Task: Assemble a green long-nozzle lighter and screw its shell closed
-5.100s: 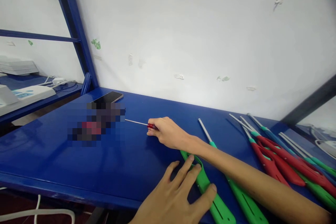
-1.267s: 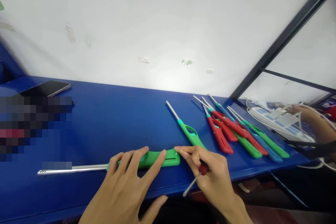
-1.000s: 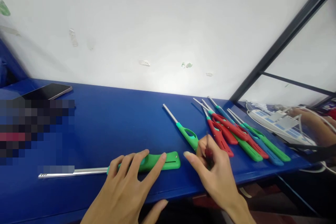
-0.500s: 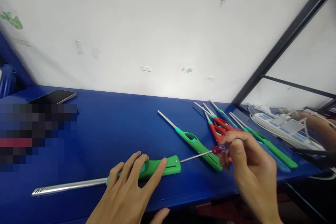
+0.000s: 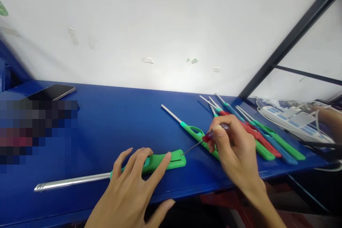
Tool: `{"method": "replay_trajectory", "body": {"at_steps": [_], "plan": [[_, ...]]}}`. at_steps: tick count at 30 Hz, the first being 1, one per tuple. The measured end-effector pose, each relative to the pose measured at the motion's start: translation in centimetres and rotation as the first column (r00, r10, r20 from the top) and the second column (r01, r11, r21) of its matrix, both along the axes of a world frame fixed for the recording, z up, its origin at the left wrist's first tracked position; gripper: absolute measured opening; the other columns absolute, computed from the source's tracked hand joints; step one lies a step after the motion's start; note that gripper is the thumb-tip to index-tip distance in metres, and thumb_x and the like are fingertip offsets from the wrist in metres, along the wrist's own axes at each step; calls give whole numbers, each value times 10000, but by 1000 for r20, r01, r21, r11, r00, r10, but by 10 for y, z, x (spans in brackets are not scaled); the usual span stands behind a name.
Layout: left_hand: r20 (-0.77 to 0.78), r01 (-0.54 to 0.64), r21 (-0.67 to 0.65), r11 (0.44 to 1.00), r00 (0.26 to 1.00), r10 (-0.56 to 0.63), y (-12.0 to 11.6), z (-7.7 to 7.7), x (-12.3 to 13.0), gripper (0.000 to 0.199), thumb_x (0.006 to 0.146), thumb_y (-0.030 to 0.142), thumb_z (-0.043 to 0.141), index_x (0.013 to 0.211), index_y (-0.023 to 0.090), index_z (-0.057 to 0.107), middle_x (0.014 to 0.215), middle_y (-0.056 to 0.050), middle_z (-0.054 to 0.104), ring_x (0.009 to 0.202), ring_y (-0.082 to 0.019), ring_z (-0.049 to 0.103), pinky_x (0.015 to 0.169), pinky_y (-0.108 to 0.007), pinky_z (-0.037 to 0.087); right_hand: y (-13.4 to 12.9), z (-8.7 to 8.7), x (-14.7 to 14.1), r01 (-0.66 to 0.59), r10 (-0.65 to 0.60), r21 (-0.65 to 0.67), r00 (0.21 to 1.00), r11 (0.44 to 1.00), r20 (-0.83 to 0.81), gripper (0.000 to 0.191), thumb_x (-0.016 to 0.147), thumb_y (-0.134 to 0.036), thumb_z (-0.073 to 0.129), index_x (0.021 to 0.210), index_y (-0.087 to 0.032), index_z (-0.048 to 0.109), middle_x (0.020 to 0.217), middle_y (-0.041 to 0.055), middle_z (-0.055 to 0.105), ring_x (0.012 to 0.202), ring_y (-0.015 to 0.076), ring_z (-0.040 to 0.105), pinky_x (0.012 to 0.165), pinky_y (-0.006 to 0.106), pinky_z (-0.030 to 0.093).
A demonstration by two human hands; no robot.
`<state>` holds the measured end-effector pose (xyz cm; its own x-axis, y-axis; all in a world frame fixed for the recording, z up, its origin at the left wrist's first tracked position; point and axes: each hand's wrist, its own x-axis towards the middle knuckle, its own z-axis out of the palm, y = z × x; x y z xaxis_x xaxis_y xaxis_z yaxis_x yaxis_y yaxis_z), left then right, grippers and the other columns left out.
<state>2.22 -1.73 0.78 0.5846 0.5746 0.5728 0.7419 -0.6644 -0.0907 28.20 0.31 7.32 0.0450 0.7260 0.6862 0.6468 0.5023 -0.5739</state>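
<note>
In front of me on the blue table lies a green long-nosed lighter (image 5: 177,156) with a silver barrel pointing left. My left hand (image 5: 133,181) rests over its handle, fingers spread across it and holding it down. Pinched in my right hand (image 5: 232,146) is a screwdriver (image 5: 193,147) with a reddish-purple see-through handle, mostly covered by the fingers. The shaft slants down to the left, and its tip meets a small screw or screw hole near the handle's end. Behind the shaft lies a second green lighter (image 5: 192,130), partly hidden by my right hand.
Several red, blue and green lighters (image 5: 283,142) lie fanned out at the right. A phone (image 5: 53,92) sits at the far left. Past a dark frame bar (image 5: 288,39), a white device with cables (image 5: 285,117) and another person's hand (image 5: 328,119) show. A white wall (image 5: 133,17) stands behind.
My right hand has moved left and the screwdriver now stands steeper, its tip on the lighter's end. My left hand stays on the lighter. The view has shifted slightly.
</note>
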Motion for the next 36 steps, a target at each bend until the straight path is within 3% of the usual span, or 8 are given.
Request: {"method": "replay_trajectory", "body": {"at_steps": [10,15,18,21,24,29,33,36], "plan": [[9,6,-9,1000,1000,-6,-1,8,1,705,944,405,691,1611,255,516,1304,-140,638,1186,-327,601,994,-531,549,-2,0,2,3,-3,9,1000,1000,19,179,1118,-334,605,957,-258,618,624,-82,628,476,91,608,453,185,440],[3,11,-3,1000,1000,-11,0,5,-1,696,941,411,701,1595,237,541,1310,-153,637,1201,-343,603,999,-544,538,-4,16,-2,-23,18,30,990,999,139,157,1105,-281,623,950,-261,638,738,-56,692,579,98,661,563,203,518],[-7,7,6,1000,1000,-7,2,1,-2,698,949,429,697,1604,254,532,1322,-150,644,1209,-346,605,1012,-550,531,-7,31,-9,-156,156,-15,964,988,213,100,1092,-240,641,1030,-267,715,953,-10,785,810,141,757,740,237,599],[-17,5,22,1000,1000,-5,2,-3,-4,692,970,459,685,1613,263,517,1340,-149,651,1228,-348,609,1034,-556,523,-7,36,-21,-335,352,-113,917,935,188,246,1094,-189,628,1270,-311,749,1021,-29,828,882,149,795,825,248,638],[-19,7,25,1000,1000,-7,2,-5,-5,685,978,460,677,1612,261,515,1355,-151,659,1231,-357,620,1041,-569,524,-6,31,-28,-413,422,-99,901,906,105,285,1082,-182,658,1292,-333,776,1053,-35,858,890,162,818,865,276,669],[-40,-8,-4,1000,999,8,0,-4,-5,723,985,459,676,1654,278,473,1372,-148,657,1250,-352,618,1062,-555,533,-6,19,-24,-348,349,-78,937,934,-8,345,1073,-184,654,1345,-347,790,1205,4,863,1027,232,839,903,358,703],[-45,-17,-12,1000,999,17,1,0,-3,715,989,432,664,1660,278,468,1370,-145,649,1254,-338,611,1061,-538,542,-2,12,-24,-310,310,23,939,951,-149,282,1039,-128,701,1198,-323,829,1059,14,856,943,214,814,838,340,689],[-39,-5,21,1000,999,6,2,1,-2,687,990,434,651,1637,260,495,1347,-149,648,1232,-338,603,1044,-550,548,2,6,-27,-300,316,127,939,945,-134,274,975,-106,794,1130,-326,839,1003,10,811,929,201,759,817,326,652]]}}
